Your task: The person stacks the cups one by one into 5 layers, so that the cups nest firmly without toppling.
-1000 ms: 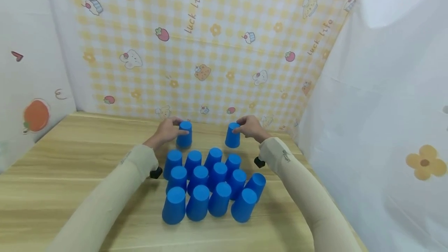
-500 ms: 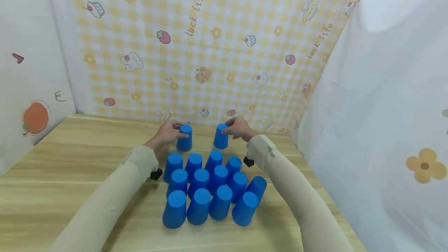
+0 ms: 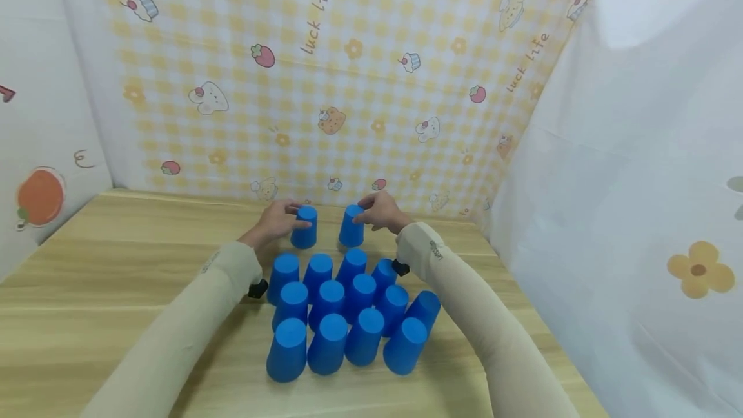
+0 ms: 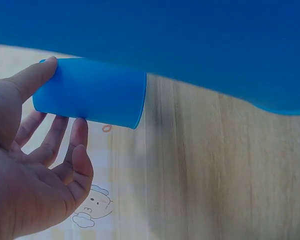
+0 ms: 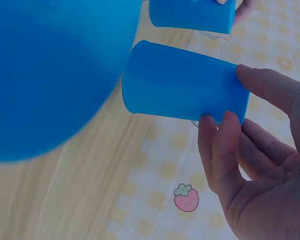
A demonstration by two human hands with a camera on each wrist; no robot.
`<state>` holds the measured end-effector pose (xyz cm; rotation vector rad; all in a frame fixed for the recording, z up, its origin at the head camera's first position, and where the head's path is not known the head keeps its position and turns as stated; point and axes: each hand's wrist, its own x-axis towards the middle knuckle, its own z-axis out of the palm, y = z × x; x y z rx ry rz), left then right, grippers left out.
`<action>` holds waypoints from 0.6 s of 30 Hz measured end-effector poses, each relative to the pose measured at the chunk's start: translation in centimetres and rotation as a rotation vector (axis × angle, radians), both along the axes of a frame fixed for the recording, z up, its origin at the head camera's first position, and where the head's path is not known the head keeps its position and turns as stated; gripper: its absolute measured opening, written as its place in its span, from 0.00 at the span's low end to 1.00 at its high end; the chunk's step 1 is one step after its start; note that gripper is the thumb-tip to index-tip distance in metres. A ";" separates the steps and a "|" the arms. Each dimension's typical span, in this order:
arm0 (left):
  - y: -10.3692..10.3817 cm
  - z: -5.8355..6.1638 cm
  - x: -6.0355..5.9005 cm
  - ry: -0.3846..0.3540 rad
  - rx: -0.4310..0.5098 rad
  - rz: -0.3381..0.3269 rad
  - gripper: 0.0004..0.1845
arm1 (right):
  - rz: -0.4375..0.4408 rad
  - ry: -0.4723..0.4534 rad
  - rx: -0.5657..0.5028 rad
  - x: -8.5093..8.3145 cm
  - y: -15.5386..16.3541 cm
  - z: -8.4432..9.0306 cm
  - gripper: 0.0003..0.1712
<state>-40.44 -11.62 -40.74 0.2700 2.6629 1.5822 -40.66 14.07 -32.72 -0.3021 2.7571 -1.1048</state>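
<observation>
Near the back of the table, my left hand [image 3: 277,220] pinches an upside-down blue cup [image 3: 304,232] between thumb and fingers, close to its narrow top. To its right my right hand [image 3: 382,211] grips a second blue cup [image 3: 351,229] the same way, a small gap apart from the first. In the left wrist view the thumb lies on one side of the cup [image 4: 92,90] and fingertips on the other. The right wrist view shows its cup [image 5: 182,82] held likewise, with the left hand's cup [image 5: 192,15] beyond.
Several more upside-down blue cups [image 3: 327,344] stand in close rows in front of both hands, between the forearms. They rest on a wood-grain table [image 3: 145,263]. A checked cloth [image 3: 348,82] hangs behind, and a white sheet [image 3: 609,211] on the right.
My right hand has moved left with its cup, bringing it nearer the left hand's cup. The left hand has stayed nearly still, and the rows of cups look the same.
</observation>
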 end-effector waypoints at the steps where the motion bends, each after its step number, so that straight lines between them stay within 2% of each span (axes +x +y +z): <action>1: -0.1 0.0 0.1 0.004 0.001 -0.004 0.30 | 0.003 -0.003 0.002 -0.2 -0.1 -0.2 0.28; 9: -0.9 0.0 0.9 0.014 0.007 -0.021 0.33 | 0.014 -0.005 0.010 -0.9 -0.8 -1.0 0.28; 18: -4.0 0.9 3.9 0.011 -0.010 -0.029 0.37 | 0.038 0.004 0.009 -0.9 -1.2 -1.0 0.28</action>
